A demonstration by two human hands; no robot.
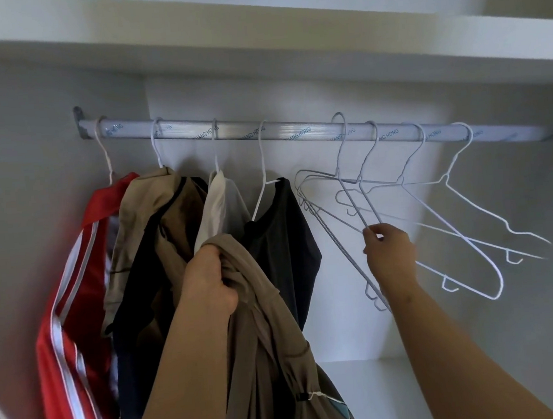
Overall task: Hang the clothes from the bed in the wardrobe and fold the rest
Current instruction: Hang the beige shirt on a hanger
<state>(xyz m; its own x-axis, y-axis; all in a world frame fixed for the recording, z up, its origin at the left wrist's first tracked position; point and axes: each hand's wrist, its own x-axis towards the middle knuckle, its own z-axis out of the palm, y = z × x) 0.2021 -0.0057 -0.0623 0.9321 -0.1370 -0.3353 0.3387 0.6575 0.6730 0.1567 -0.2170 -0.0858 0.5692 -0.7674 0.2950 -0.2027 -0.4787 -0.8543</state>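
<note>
My left hand (208, 281) grips a bunched taupe garment (265, 342) that hangs down in front of the wardrobe. My right hand (389, 250) pinches the wire of an empty white hanger (363, 199) that hangs on the rail (295, 131). Several more empty white wire hangers (461, 214) hang on the right half of the rail. On the left half hang a red jacket with white stripes (69, 324), a khaki and dark piece (149, 252), a white shirt (222, 207) and a black top (283, 228).
A white shelf (288, 43) runs just above the rail. The wardrobe's grey back wall (476, 326) and a white bottom ledge (382, 392) lie below the empty hangers. The left side wall (19, 196) stands close to the red jacket.
</note>
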